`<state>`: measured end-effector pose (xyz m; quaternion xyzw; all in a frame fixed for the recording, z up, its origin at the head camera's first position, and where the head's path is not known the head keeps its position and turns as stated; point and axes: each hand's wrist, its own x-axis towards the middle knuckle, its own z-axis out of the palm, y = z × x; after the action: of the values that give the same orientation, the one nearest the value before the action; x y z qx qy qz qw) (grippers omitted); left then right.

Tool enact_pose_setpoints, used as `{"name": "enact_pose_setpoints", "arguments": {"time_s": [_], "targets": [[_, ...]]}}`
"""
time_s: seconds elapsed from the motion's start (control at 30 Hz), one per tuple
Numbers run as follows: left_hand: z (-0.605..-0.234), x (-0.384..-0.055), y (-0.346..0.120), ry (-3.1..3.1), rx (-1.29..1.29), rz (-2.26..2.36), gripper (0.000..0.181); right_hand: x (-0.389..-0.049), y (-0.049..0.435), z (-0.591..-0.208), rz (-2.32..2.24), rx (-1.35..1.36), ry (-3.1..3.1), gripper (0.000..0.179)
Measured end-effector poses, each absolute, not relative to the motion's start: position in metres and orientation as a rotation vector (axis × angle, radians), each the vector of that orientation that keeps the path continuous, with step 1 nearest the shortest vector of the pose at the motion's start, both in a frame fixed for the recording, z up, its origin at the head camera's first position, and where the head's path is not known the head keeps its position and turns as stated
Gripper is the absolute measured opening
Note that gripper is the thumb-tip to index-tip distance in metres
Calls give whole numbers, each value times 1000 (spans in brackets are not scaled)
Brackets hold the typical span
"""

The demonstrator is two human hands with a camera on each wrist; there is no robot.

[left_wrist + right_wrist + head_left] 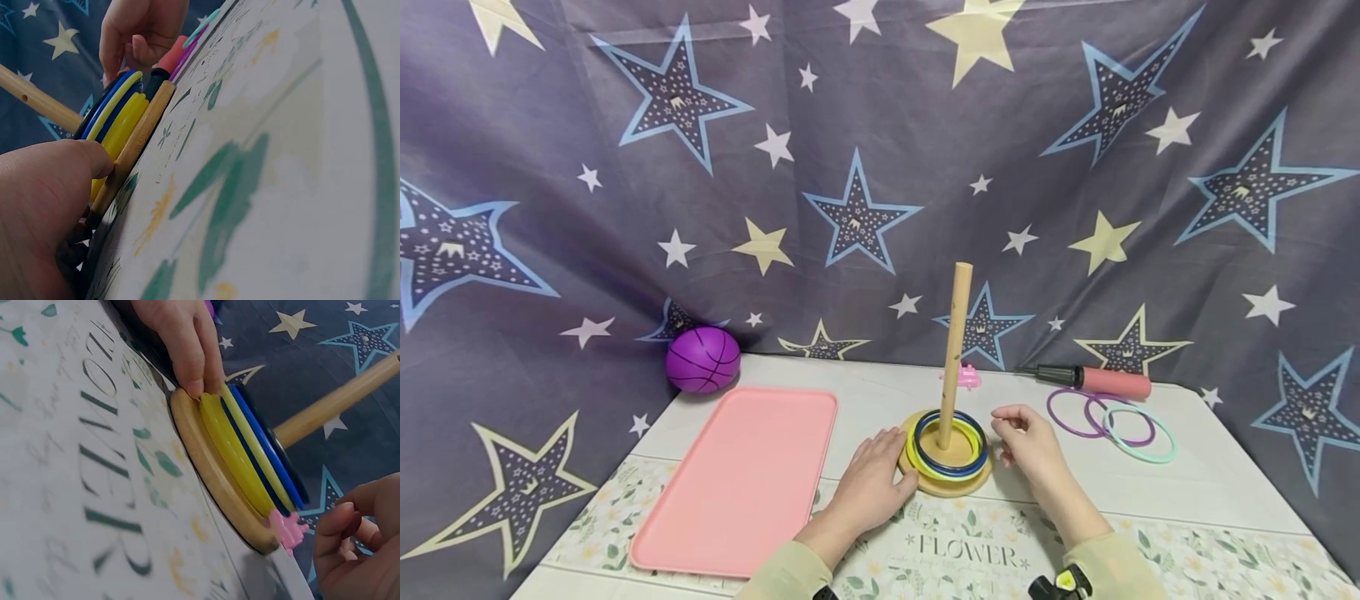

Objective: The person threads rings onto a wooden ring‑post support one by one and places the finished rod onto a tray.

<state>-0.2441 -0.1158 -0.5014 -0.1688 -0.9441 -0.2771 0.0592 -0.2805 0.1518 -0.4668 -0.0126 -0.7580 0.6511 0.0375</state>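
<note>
A wooden ring stand point(954, 358) has a round base and an upright peg. Several rings point(929, 473) in yellow, blue and a dark colour are stacked around the peg on the base. At the base's left edge my left hand point(869, 482) grips it, with the thumb in front and the fingers behind. The left wrist view shows that thumb point(94, 159) on the base's edge beside the yellow ring. My right hand point(1030, 442) is just right of the stack, apart from it, its fingers loosely curled around nothing.
Two purple rings and a mint ring point(1165, 450) lie at the right. Behind them is a red-and-black hand pump point(1112, 382). A small pink toy point(970, 377) sits behind the peg. Left are a pink tray point(748, 475) and a purple ball point(703, 360). A star-patterned cloth hangs behind.
</note>
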Motion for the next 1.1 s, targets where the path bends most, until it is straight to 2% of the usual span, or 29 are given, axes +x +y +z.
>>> {"name": "enact_pose_setpoints", "arguments": {"time_s": [0.53, 1.1], "targets": [[-501, -246, -116, -2867, -506, -827, 69, -282, 217, -464, 1975, -115, -2294, 39], [-503, -246, -115, -2860, -506, -824, 68, -282, 290, -471, 1855, -344, -2217, 30]]}}
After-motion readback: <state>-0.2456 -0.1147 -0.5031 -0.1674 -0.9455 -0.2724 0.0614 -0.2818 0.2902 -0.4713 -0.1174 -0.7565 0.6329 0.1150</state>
